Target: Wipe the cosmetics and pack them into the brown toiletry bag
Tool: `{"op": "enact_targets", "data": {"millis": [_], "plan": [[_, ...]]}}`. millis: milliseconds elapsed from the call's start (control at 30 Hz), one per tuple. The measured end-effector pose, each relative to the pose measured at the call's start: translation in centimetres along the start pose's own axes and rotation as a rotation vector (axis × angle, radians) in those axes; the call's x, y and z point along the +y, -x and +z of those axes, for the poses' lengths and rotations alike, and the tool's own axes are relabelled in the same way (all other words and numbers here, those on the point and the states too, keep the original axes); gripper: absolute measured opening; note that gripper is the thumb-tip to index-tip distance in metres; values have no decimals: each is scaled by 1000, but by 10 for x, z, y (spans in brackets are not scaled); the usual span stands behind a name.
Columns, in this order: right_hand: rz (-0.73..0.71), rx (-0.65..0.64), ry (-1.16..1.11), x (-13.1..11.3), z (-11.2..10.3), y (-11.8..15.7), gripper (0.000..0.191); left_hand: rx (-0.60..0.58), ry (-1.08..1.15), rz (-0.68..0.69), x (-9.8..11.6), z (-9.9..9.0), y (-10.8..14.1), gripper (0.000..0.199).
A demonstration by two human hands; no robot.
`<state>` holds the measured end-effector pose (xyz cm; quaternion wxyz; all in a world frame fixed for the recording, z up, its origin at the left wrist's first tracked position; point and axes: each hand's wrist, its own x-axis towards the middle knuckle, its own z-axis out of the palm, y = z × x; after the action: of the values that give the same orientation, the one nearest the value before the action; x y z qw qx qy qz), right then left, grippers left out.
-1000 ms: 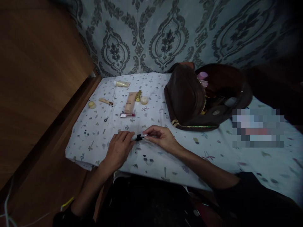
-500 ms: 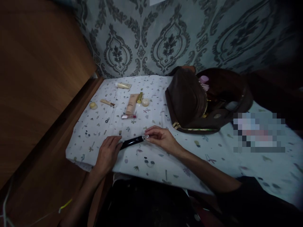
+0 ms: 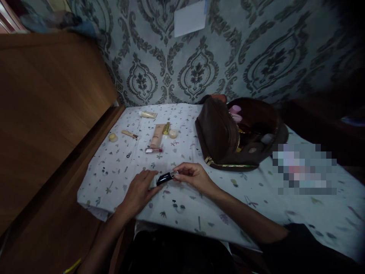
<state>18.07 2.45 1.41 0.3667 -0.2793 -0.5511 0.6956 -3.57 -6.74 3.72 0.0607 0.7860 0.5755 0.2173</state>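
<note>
Between my two hands lies a black tube (image 3: pixel 163 178) with a silvery end, close above the patterned cloth. My left hand (image 3: pixel 142 190) is closed around its left end, fingers on top and thumb below. The fingertips of my right hand (image 3: pixel 194 177) pinch the silvery end at the right. Beyond them a red and clear small tube (image 3: pixel 154 150) lies by a beige squeeze tube (image 3: pixel 157 136), with a gold tube (image 3: pixel 167 128) and a small round jar (image 3: pixel 173 133) beside it.
An open brown bag (image 3: pixel 218 133) with pink items inside stands at the right. Further left lie a cream tube (image 3: pixel 148 114), a small brush-like item (image 3: pixel 129 134) and a yellow-lidded jar (image 3: pixel 113 137). A wooden panel (image 3: pixel 51 91) rises at the left, beside the patterned wall.
The view has tilted up, showing more wall. My left hand has slid right along the black tube, so less of it shows. My right hand still pinches the silvery end.
</note>
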Motion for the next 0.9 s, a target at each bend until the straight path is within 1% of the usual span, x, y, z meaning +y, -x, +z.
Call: {"op": "enact_targets", "data": {"millis": [67,133,200,300,367,400,533,633,800,900], "plan": [[11,21,-19,-3,-1,-1,32,52,16,-10,-12,1,11,37],[21,41,-46,-4,-1,-1,33,86,56,-34,-19,2,19,39],[23,52,-72,-5,0,-2,33,85,118,-63,-19,2,22,40],[21,68,-97,-5,-1,-3,34,52,242,-109,-16,-4,19,42],[20,94,-113,-5,-2,-4,35,64,352,-160,-12,-9,13,40],[17,104,-119,-5,-3,-4,35,91,405,-196,-11,-12,10,39],[7,92,-104,-9,-6,-4,36,279,557,-367,-8,-22,-7,42],[39,47,-67,-9,-5,-2,38,385,678,-443,-7,-25,-20,41],[86,-53,24,-3,0,0,43,497,989,-486,0,-19,-46,36],[73,-61,48,-2,3,1,44,612,1206,-526,10,-12,-63,38]]}}
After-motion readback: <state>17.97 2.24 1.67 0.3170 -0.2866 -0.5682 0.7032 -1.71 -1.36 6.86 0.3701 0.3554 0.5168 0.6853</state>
